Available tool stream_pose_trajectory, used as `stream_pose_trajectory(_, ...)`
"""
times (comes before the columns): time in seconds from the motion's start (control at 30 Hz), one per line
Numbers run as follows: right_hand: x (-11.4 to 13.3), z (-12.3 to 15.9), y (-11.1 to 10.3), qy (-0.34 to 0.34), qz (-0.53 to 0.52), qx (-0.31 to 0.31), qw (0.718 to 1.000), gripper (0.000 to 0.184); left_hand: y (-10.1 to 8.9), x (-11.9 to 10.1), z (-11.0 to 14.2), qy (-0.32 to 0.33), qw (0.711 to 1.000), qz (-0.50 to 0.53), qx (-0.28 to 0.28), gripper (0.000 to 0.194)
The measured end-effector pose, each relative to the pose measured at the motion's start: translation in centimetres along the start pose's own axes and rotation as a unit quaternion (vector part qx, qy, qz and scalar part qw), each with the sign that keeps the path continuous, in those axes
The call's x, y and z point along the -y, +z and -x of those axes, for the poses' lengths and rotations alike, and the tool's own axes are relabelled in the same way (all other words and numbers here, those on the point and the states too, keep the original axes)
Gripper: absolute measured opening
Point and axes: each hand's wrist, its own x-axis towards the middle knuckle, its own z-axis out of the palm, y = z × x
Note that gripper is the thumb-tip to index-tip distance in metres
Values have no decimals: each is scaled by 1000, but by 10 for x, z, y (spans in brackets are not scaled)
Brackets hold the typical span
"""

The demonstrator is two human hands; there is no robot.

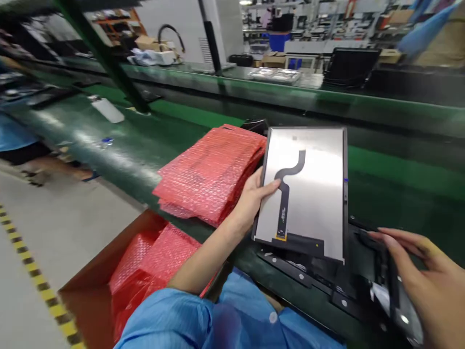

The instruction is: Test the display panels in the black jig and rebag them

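Note:
My left hand (256,194) grips the left edge of a tablet display panel (316,194), thumb on its silvery back. A black ribbon cable (284,208) snakes over that back and meets a dark strip near the bottom. The panel is tilted up above the bench. At the right, my right hand (432,271) has thumb and fingertips closed at the edge of a black plastic frame (385,266). More black frame parts (301,276) lie partly hidden beneath the panel. Left of the panel is a stack of pink bubble-wrap bags (214,169).
An open box (87,286) with pink bubble wrap stands below the bench edge at left. A white bottle (109,110) lies farther along the green bench (134,150). A green post (105,58) rises there. Another person's blue sleeve (14,133) shows at far left.

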Motion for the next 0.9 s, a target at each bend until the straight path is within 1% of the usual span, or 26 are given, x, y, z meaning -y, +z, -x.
stream_pose_trajectory(0.07,14,-10,7,-45,-22,-23,998,35,15,20,-8,-57,997,7,57,49)
stream_pose_trajectory(0.13,22,-20,14,-68,-19,-35,997,30,24,34,-13,-78,993,1,90,47)
stream_pose_trajectory(0.17,24,-24,16,-66,-12,-39,997,28,26,38,-14,-80,992,-6,99,46)
stream_pose_trajectory(0.23,25,-29,20,-52,1,-43,998,28,28,43,-14,-76,991,-17,107,44)
stream_pose_trajectory(0.33,22,-28,19,-30,29,-26,999,28,26,44,-11,-65,991,-27,110,41)
stream_pose_trajectory(0.43,19,-26,18,-9,60,3,998,29,24,43,-9,-46,992,-52,105,38)
stream_pose_trajectory(0.53,17,-29,21,12,73,33,997,29,24,43,-9,-31,990,-82,108,36)
stream_pose_trajectory(0.6,17,-31,23,21,58,67,996,28,24,42,-10,-33,990,-90,106,33)
stream_pose_trajectory(0.63,17,-31,22,27,35,89,995,27,24,42,-11,-37,991,-89,97,32)
stream_pose_trajectory(0.7,15,-27,13,41,-42,117,991,26,24,40,-13,-52,994,-75,65,32)
stream_pose_trajectory(0.77,9,-20,-9,63,-106,105,987,29,23,36,-16,-62,997,-46,15,37)
stream_pose_trajectory(0.8,3,-15,-23,84,-110,87,987,33,22,34,-17,-66,997,-30,-14,39)
stream_pose_trajectory(0.83,-5,-10,-39,110,-93,66,987,37,21,31,-19,-71,996,-16,-43,39)
stream_pose_trajectory(0.87,-16,-6,-55,147,-54,50,986,42,19,28,-20,-76,995,-5,-70,38)
stream_pose_trajectory(0.9,-29,-3,-70,193,-2,56,980,45,17,26,-21,-78,992,-2,-94,34)
